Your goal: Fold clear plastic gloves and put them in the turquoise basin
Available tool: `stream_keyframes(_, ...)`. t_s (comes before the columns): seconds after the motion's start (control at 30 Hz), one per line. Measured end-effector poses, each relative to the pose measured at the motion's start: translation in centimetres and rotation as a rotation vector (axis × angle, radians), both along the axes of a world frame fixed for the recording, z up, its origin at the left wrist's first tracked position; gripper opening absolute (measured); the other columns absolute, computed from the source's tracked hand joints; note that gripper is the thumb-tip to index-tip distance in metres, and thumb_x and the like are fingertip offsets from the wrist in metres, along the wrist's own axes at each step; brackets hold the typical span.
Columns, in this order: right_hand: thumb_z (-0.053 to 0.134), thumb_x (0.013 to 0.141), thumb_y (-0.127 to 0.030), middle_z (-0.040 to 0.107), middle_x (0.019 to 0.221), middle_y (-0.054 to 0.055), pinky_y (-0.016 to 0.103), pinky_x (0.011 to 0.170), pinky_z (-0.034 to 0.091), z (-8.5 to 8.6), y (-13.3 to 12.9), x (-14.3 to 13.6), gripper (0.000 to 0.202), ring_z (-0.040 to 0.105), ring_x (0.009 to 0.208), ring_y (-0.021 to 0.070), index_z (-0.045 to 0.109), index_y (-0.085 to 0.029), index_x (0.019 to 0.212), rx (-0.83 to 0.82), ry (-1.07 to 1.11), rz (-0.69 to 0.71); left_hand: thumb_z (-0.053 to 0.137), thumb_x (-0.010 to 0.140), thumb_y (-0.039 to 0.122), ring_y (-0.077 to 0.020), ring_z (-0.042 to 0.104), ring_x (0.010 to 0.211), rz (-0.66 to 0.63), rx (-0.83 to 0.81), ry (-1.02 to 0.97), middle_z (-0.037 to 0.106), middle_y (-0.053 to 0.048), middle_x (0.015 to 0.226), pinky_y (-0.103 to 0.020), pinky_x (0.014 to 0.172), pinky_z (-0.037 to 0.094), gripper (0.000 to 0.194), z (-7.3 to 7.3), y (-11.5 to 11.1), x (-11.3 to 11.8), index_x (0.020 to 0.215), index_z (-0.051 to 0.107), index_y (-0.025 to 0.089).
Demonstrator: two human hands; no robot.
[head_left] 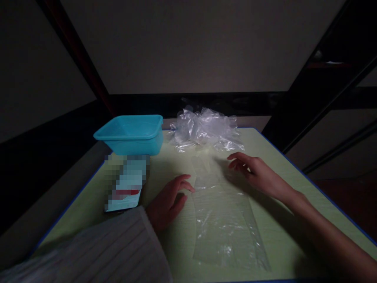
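Observation:
A clear plastic sheet, shaped like a thin bag or glove (226, 224), lies flat on the pale green table (282, 184), its narrow parts pointing away from me. Beside its upper left edge is my left hand (171, 200), fingers apart and slightly curled, holding nothing. My right hand (253, 169) hovers over the table to the right of the sheet's far end, fingers loosely bent and nothing in them. Behind both hands, a crumpled pile of clear plastic (206, 127) rests at the table's far edge.
A turquoise plastic basin (134, 145) stands at the far left of the table. Nearer to me, a phone with a lit, partly pixelated screen (128, 184) lies by my left sleeve. A pale wall panel rises behind the table, whose edges are blue.

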State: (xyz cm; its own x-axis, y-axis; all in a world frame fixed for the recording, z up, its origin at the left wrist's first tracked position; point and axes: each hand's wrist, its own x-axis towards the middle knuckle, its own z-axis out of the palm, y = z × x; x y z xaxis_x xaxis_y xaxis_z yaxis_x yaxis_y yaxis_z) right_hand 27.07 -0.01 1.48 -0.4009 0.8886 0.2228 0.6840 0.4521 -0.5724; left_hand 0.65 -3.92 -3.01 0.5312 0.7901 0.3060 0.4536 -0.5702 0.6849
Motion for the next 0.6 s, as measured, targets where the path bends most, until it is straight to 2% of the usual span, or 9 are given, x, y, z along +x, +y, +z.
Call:
stream_keyframes(0.13, 0.039, 0.075, -0.004, 0.067, 0.076, 0.005, 0.027, 0.059, 0.045, -0.7, 0.9, 1.5, 0.032, 0.061, 0.066, 0.0162, 0.055, -0.017, 0.099, 0.040, -0.111, -0.046, 0.037, 0.083, 0.010, -0.0203, 0.053, 0.105, -0.007, 0.007, 0.021, 0.061, -0.008, 0.104, -0.041, 0.097, 0.037, 0.032, 0.1, 0.0, -0.1, 0.113, 0.035, 0.019)
stream_keyframes(0.27, 0.039, 0.076, -0.005, 0.064, 0.075, 0.004, 0.028, 0.060, 0.046, -1.4, 1.4, 1.3, 0.027, 0.058, 0.065, 0.0155, 0.055, -0.015, 0.095, -0.021, -0.108, 0.026, 0.038, 0.083, 0.011, -0.0200, 0.055, 0.103, -0.004, 0.003, 0.021, 0.062, -0.008, 0.104, -0.041, 0.097, 0.037, 0.036, 0.1, 0.0, -0.2, 0.117, 0.033, 0.019)
stream_keyframes(0.47, 0.041, 0.082, -0.009, 0.064, 0.094, 0.007, 0.031, 0.071, 0.049, -1.5, 1.5, 0.3, 0.023, 0.059, 0.080, 0.0165, 0.055, -0.016, 0.099, -0.066, -0.018, 0.165, 0.039, 0.082, 0.011, -0.0206, 0.055, 0.103, 0.008, 0.013, 0.021, 0.063, -0.008, 0.102, -0.041, 0.096, 0.037, 0.037, 0.0, 0.0, -0.3, 0.117, 0.033, 0.019)
stream_keyframes(0.6, 0.043, 0.082, -0.009, 0.063, 0.100, 0.009, 0.032, 0.075, 0.049, -0.7, 1.2, 0.2, 0.023, 0.059, 0.087, 0.0171, 0.056, -0.015, 0.100, -0.002, -0.011, 0.230, 0.039, 0.081, 0.012, -0.0208, 0.055, 0.103, 0.033, 0.019, 0.029, 0.063, -0.007, 0.101, -0.041, 0.095, 0.038, 0.036, -0.1, 0.1, -0.3, 0.116, 0.034, 0.018)
